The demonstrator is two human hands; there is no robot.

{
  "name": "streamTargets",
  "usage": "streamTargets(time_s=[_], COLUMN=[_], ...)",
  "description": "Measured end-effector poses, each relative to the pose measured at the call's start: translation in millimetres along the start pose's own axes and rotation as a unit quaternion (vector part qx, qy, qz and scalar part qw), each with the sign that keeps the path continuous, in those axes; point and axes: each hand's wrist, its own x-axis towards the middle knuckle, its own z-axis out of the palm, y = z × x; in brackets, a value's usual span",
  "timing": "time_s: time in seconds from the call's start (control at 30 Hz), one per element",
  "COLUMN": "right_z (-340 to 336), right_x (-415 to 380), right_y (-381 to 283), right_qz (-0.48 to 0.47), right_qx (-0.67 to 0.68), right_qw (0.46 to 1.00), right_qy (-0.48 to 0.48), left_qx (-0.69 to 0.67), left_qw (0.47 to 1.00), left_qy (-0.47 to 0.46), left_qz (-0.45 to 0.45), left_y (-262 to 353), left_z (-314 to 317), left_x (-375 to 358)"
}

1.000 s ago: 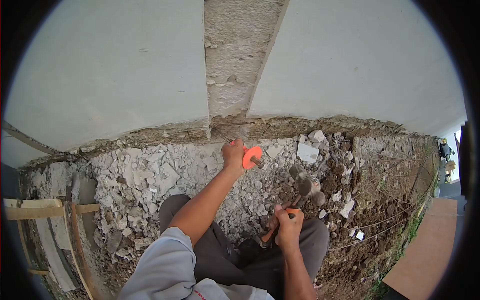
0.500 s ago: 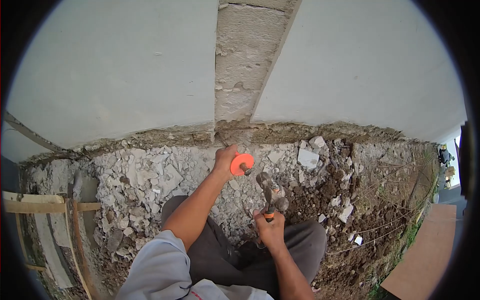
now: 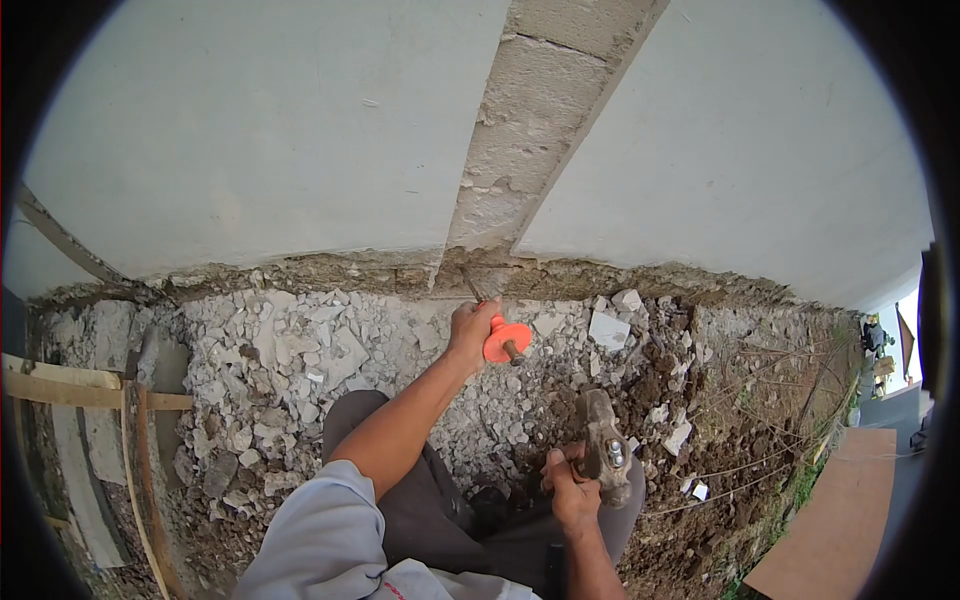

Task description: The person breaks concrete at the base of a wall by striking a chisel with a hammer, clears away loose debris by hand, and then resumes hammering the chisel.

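My left hand (image 3: 473, 330) is wrapped round a chisel (image 3: 513, 350) with a round orange hand guard. Its metal shank slants up to the foot of the wall, at the bottom of a strip of bare masonry (image 3: 500, 215). The struck end points back toward me. In my right hand (image 3: 573, 490) is a hammer (image 3: 604, 450) with a heavy, worn metal head, held apart from the chisel, low and to its right. Most of the hammer's handle is hidden by my fingers.
Broken rubble (image 3: 290, 350) covers the ground below the pale wall (image 3: 280, 130). Brown soil (image 3: 720, 520) lies at the right, with thin roots or wires across it. Wooden boards (image 3: 70, 388) stand at the left, and a brown sheet (image 3: 825, 520) lies at the lower right.
My right hand has moved the hammer right and down, away from the chisel. My left hand with the chisel sits slightly further right in view, and the camera view has tilted.
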Motion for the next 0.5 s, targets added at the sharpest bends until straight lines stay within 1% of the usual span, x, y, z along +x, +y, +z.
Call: streamTargets(time_s=[0.07, 0.1, 0.17, 0.2, 0.27, 0.3, 0.33, 0.37, 0.4, 0.47, 0.5], right_z=[-4.2, 2.1, 8.9, 15.5, 32.7, 33.2, 38.3, 46.3, 51.5, 46.3, 41.0], right_x=[-0.4, 2.0, 13.2, 17.2, 32.8, 41.3, 50.7, 59.2, 61.6, 38.3, 35.1], right_y=[-19.5, -40.2, -46.1, -38.4, 4.7, 44.3, 52.8, 53.4, 48.6, 30.9, 14.7], right_qz=[-0.139, -0.175, -0.26, -0.26, -0.205, -0.125, 0.01, 0.141, 0.132, 0.008, 0.007], right_qx=[0.005, 0.072, 0.045, 0.047, -0.017, -0.236, -0.206, -0.169, -0.168, -0.137, -0.135], right_qw=[0.99, 0.982, 0.964, 0.964, 0.977, 0.964, 0.977, 0.968, 0.969, 0.99, 0.99], right_qy=[-0.022, -0.011, 0.015, 0.013, 0.061, 0.019, -0.049, -0.118, -0.121, -0.043, -0.042], left_qx=[-0.086, -0.085, -0.084, -0.084, -0.083, -0.082, -0.082, -0.081, -0.082, -0.138, -0.137], left_qw=[0.994, 0.994, 0.994, 0.994, 0.99, 0.99, 0.99, 0.989, 0.99, 0.985, 0.985], left_qy=[-0.062, -0.06, -0.056, -0.053, -0.077, -0.076, -0.076, -0.076, -0.077, -0.076, -0.076], left_qz=[-0.023, -0.022, -0.045, -0.043, -0.08, -0.084, -0.09, -0.093, -0.084, -0.077, -0.075], left_y=[-0.9, 0.4, 6.3, 12.3, 21.5, 19.6, 19.6, 22.3, 29.0, 19.2, 20.0], left_z=[-9.9, -9.5, -5.9, -5.4, -5.6, -9.2, -12.9, -15.5, -14.3, -17.3, -12.7], left_x=[8.0, 7.9, 2.9, 0.5, -4.3, -3.6, 0.7, 4.8, 11.2, 8.9, 10.6])
